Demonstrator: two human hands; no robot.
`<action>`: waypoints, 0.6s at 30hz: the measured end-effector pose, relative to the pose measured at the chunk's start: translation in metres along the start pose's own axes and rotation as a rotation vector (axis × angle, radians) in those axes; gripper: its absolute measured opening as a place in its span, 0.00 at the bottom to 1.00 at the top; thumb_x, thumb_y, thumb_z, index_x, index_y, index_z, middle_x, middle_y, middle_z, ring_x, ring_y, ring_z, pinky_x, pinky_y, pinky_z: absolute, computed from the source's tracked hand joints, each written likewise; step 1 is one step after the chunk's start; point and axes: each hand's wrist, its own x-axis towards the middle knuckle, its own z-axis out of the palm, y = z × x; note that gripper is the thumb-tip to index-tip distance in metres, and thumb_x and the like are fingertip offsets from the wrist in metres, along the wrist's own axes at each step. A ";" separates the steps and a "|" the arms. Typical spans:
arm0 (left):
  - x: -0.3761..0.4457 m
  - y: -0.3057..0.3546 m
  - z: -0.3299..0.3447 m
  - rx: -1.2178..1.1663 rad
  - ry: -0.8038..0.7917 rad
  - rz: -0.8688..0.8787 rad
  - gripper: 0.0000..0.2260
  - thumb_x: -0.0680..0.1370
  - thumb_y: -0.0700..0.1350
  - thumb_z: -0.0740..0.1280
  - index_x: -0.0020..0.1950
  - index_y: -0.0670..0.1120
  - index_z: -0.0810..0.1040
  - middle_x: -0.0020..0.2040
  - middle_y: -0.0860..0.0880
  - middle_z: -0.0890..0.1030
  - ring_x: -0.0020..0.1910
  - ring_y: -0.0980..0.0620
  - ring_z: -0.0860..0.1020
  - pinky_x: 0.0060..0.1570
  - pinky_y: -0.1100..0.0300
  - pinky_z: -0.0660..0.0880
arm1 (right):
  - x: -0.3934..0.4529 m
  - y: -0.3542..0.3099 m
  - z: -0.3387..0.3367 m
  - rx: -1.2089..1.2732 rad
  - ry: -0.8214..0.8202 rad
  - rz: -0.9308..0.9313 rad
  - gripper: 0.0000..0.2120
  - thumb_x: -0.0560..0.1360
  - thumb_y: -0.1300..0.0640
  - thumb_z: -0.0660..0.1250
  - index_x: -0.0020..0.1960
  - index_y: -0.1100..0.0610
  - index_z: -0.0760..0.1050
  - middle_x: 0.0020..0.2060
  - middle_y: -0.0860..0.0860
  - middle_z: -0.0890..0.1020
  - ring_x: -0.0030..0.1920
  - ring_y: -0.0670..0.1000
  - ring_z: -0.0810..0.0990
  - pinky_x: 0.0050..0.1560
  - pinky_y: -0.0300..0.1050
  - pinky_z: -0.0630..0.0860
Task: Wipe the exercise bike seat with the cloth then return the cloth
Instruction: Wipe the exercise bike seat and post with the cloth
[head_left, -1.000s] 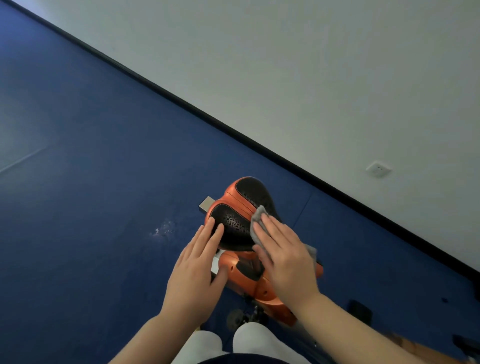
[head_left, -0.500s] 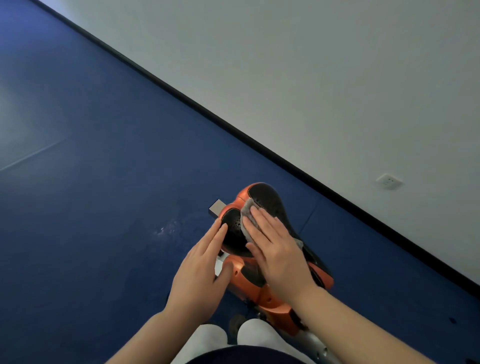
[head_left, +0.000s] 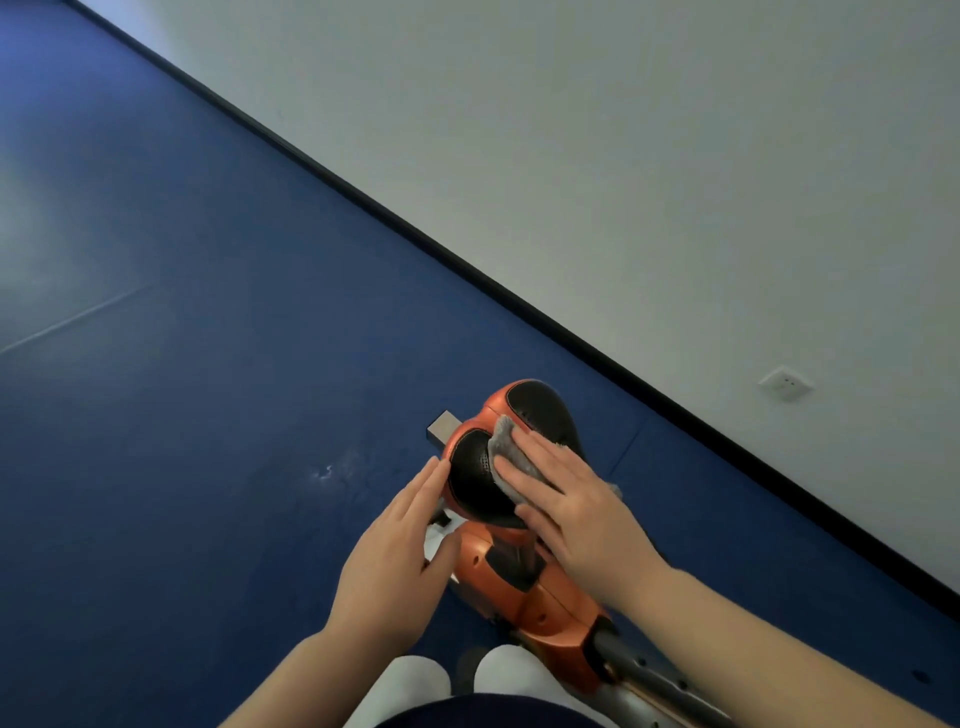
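Two hands are at work on the exercise bike seat (head_left: 480, 483), an orange-edged saddle with two black perforated pads that stands over the blue floor (head_left: 182, 415) near a pale wall (head_left: 675, 156). The right hand (head_left: 576, 512) lies flat on the grey cloth (head_left: 506, 447), its fingers (head_left: 540, 452) spread and extended, pressing the cloth down onto the middle of the seat where the two pads meet; it pins the cloth under the palm and does not pinch it. A corner of cloth shows past the fingertips and another fringe peeks out behind the hand. The left hand (head_left: 392, 561) is open too, holding nothing, its fingertips touching the left edge of the near pad as if to steady the saddle. The step in hand looks like the wiping itself, and the far pad and the orange rim seem yet to be covered. To do it well, the palm should keep even pressure so the cloth travels with the hand and does not bunch or slip out, strokes should overlap from the centre groove out to each pad, and the bracing hand should hold the saddle against swivel. Where the cloth belongs afterwards is not in view.
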 end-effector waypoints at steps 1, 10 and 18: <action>-0.001 0.000 0.000 -0.007 -0.002 -0.009 0.28 0.77 0.55 0.60 0.71 0.69 0.47 0.72 0.68 0.53 0.70 0.65 0.57 0.65 0.61 0.65 | -0.001 0.001 0.001 0.015 0.023 0.015 0.23 0.81 0.52 0.58 0.75 0.46 0.60 0.76 0.43 0.55 0.76 0.42 0.50 0.74 0.42 0.48; -0.005 0.006 0.000 -0.117 -0.024 -0.026 0.28 0.77 0.53 0.61 0.68 0.71 0.48 0.63 0.77 0.53 0.63 0.72 0.55 0.61 0.73 0.57 | -0.002 -0.019 0.018 -0.050 0.079 -0.032 0.22 0.81 0.52 0.57 0.75 0.50 0.61 0.76 0.48 0.59 0.76 0.47 0.53 0.74 0.48 0.57; -0.006 0.008 0.004 -0.160 -0.033 -0.050 0.26 0.78 0.52 0.60 0.72 0.64 0.52 0.66 0.73 0.56 0.61 0.77 0.57 0.59 0.76 0.56 | 0.030 -0.043 0.025 0.007 0.139 0.062 0.21 0.82 0.50 0.49 0.74 0.51 0.64 0.76 0.48 0.60 0.76 0.48 0.53 0.75 0.51 0.56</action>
